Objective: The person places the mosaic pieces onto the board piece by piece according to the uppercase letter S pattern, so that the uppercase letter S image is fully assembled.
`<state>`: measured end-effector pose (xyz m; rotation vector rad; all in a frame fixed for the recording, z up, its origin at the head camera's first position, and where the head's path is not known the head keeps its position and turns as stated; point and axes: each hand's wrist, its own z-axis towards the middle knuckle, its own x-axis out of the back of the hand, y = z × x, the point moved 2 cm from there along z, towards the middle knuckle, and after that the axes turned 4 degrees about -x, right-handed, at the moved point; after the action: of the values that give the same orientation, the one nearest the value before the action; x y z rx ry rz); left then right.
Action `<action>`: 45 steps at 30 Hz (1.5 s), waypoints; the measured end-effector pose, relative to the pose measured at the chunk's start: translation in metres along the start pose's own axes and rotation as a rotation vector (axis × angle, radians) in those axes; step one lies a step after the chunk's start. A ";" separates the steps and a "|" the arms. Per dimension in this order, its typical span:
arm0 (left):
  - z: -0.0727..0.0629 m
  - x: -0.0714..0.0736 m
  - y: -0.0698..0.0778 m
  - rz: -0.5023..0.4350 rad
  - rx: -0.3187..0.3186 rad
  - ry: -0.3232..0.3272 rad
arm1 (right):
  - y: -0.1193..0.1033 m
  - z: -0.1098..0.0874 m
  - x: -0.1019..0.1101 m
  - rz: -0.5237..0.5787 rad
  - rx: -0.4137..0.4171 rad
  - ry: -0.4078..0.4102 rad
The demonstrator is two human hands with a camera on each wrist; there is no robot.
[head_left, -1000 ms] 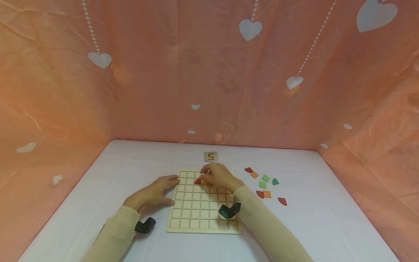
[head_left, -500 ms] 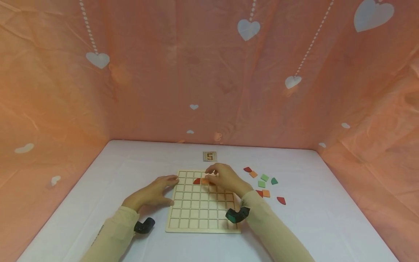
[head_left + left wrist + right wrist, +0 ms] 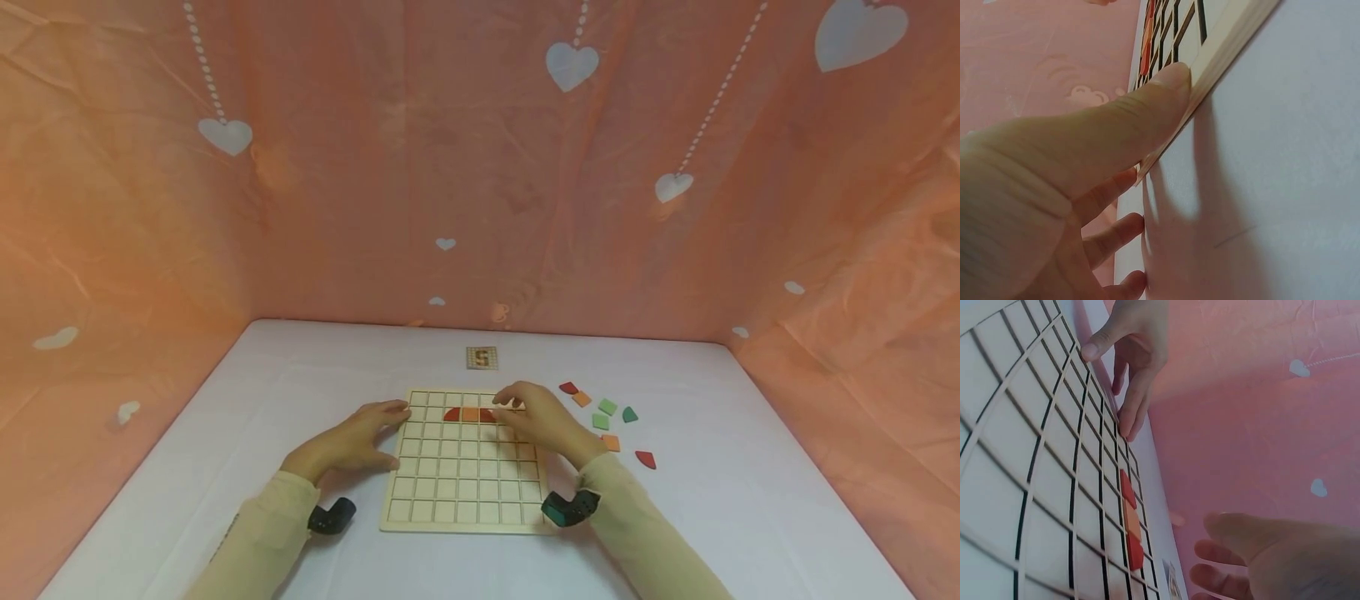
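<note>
Board (image 3: 447,469), red-orange-red tile row (image 3: 470,414) near twelve; left hand (image 3: 356,437), fingers spread, touching the board's nine-o'clock edge; right hand (image 3: 543,419), fingers apart, empty, at one: I'd lift straight, nudging nothing

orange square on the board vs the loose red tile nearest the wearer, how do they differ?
Shape: the orange tile is square; the loose red tile is a quarter-circle.
Place: the orange tile is on the grid board; the loose red tile is on the white tabletop.
Neighbours: the orange tile sits between two red pieces; the loose red tile lies apart.
Shared: both lie flat.
</note>
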<state>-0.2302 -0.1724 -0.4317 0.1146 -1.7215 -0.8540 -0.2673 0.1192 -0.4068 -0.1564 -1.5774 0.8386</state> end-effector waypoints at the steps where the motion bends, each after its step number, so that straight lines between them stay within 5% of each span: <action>1: 0.000 0.000 0.000 0.001 0.000 0.000 | 0.001 -0.001 0.001 -0.004 0.000 0.007; 20: 0.000 0.001 0.002 -0.015 0.016 -0.005 | 0.029 -0.022 0.025 -0.057 -0.070 0.134; 33: -0.001 0.000 0.002 -0.018 0.009 -0.005 | 0.048 -0.030 0.058 0.000 -0.066 0.188; 41: 0.000 0.000 0.000 -0.025 0.015 -0.002 | 0.069 -0.036 0.074 0.021 -0.196 0.146; 45: -0.001 0.001 -0.001 -0.027 0.024 -0.002 | 0.079 -0.040 0.079 0.012 -0.192 0.165</action>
<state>-0.2301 -0.1733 -0.4315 0.1536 -1.7359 -0.8536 -0.2767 0.2367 -0.3912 -0.3646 -1.5007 0.6649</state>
